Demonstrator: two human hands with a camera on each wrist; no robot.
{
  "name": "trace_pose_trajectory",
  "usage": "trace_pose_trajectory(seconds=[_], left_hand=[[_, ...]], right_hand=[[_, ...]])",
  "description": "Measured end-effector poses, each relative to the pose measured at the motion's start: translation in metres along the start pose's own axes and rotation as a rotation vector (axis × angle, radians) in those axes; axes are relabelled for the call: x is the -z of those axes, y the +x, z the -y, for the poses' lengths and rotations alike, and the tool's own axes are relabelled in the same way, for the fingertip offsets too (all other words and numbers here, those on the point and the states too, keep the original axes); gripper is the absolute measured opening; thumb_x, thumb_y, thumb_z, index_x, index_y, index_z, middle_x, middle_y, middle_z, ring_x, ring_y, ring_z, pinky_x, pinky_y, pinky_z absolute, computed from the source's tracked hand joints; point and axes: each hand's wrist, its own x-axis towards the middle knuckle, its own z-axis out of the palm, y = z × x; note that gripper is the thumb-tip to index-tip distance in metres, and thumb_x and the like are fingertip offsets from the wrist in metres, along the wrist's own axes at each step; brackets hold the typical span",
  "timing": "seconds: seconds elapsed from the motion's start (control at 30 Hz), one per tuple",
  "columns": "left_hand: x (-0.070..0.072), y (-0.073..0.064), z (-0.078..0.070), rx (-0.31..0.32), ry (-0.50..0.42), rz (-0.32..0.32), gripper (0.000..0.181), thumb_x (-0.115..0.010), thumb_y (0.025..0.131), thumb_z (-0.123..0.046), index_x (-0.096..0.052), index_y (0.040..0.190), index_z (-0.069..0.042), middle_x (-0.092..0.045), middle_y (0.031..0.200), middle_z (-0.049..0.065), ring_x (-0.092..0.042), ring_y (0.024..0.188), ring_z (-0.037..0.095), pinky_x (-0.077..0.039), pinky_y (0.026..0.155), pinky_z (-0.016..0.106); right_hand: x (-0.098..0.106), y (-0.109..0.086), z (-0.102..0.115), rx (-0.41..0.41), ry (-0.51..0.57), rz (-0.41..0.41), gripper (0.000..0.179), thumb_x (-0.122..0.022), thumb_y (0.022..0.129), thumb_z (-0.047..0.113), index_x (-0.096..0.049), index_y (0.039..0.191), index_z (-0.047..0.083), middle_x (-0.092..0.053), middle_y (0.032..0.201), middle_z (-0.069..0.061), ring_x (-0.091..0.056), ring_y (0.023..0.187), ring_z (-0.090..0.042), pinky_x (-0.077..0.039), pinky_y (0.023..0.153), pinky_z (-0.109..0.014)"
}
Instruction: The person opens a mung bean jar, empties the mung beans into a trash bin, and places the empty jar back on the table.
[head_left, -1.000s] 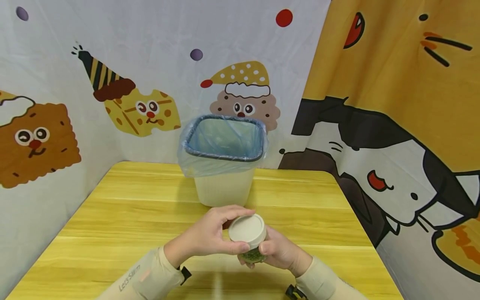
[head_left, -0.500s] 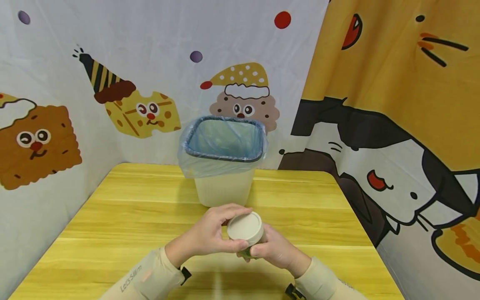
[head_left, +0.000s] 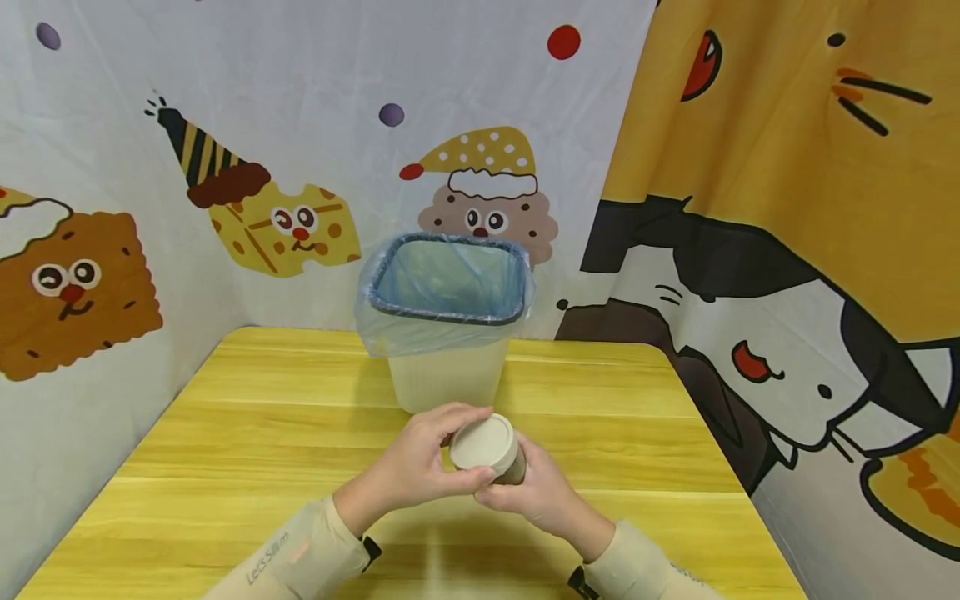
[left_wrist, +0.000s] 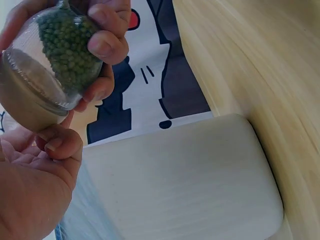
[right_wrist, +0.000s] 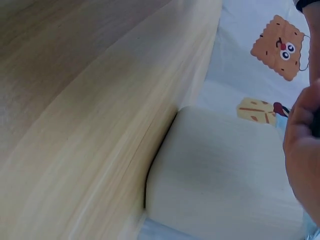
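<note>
Both hands hold a clear jar (left_wrist: 70, 50) of small round green beans above the table. Its round beige lid (head_left: 482, 446) sits on the jar's mouth and faces up toward the head camera, tilted leftward. With thumb and fingers, my left hand (head_left: 405, 468) grips the lid's rim. My right hand (head_left: 551, 493) wraps round the glass body, fingers curled against it in the left wrist view. The right wrist view shows only part of the right hand (right_wrist: 304, 160) at its edge; the jar is mostly hidden there.
A cream bin (head_left: 447, 375) with a blue plastic liner (head_left: 450, 275) stands on the yellow wood-grain table (head_left: 247, 433), just beyond the hands. Behind the table hangs a cartoon-printed cloth (head_left: 300, 75).
The jar has shifted slightly left and away, tilting more so its body shows at the right of the lid. The right hand has moved up and left with it; both grips continue.
</note>
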Motion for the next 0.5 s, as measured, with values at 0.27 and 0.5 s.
trace_pose_trajectory(seconds=[0.27,0.5], left_hand=[[0.006,-0.001,0.006,0.002,-0.139,0.060,0.056,-0.084,0.090,-0.017,-0.067,0.141,-0.002,-0.073,0.131,0.014,-0.068,0.096,0.005,-0.062,0.075,0.027],[0.009,-0.001,0.002,0.022,-0.162,0.089,0.060,-0.087,0.089,-0.018,-0.066,0.143,-0.002,-0.072,0.133,0.015,-0.067,0.098,0.005,-0.062,0.077,0.027]], right_hand=[[0.019,-0.001,0.000,-0.028,0.323,0.353,0.073,-0.068,0.104,0.023,-0.030,0.156,-0.011,-0.062,0.141,-0.005,-0.065,0.127,-0.017,-0.057,0.107,-0.035],[0.018,-0.002,0.003,-0.074,0.251,0.279,0.074,-0.079,0.097,0.019,-0.039,0.154,-0.008,-0.066,0.138,-0.006,-0.069,0.121,-0.016,-0.059,0.102,-0.032]])
